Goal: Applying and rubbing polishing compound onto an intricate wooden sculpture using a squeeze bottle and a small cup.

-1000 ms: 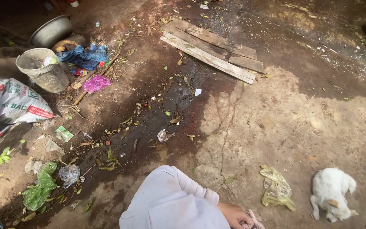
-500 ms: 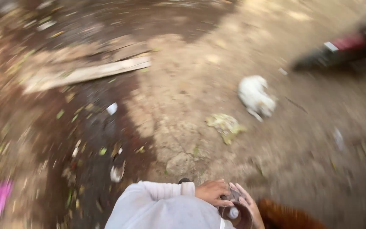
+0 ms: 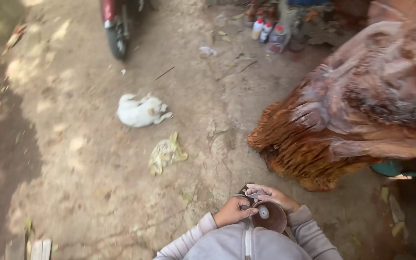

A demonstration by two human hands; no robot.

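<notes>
Low in the head view, both my hands meet close to my chest over a round brown disc-shaped tool part with a pale hub at its middle. My left hand grips its left edge with curled fingers. My right hand lies across its top and right side, fingers bent over it. Grey sleeves cover both forearms. Just ahead to the right rises a large reddish-brown carved wood block.
A white animal lies on the dirt ground ahead left. A crumpled yellowish wrapper sits nearer. A motorbike wheel stands at the top, plastic bottles beside it. A teal basin shows under the block.
The view has swung right, away from the planks and litter, onto the carved block. My hands have come together on the round brown part.
</notes>
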